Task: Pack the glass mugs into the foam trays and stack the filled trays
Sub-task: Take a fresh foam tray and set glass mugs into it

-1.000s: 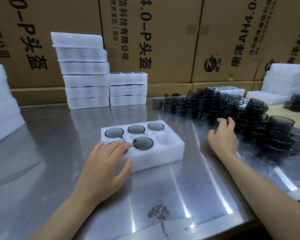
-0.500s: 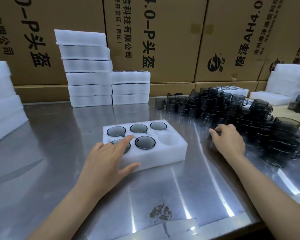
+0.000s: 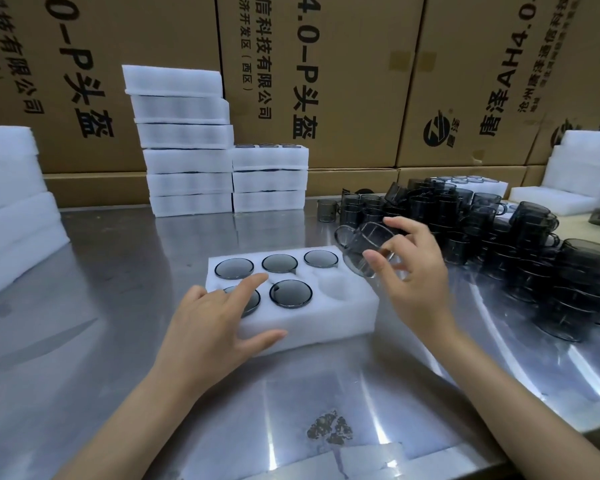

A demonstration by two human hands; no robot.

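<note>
Head view: right hand [image 3: 409, 268] gripping a tilted mug [image 3: 368, 249] beside the tray [image 3: 326, 320]; left hand [image 3: 215, 320] resting flat, fingers apart, on tray.

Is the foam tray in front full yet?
Not full. The foam tray holds five mugs; its near-right pocket shows bare foam. The right hand holds a mug beside it.

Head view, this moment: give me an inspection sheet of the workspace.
Surface: steel table, scuffed patch near the front edge.
Job's things: foam tray holds five mugs, near right pocket empty; loose mugs piled at right; two filled-tray stacks behind.
Clutter: spare foam at left.
Grippers: left hand rests on the tray; right hand holds a tilted mug.
Cables: nothing seen.
Surroundings: printed cartons.
</note>
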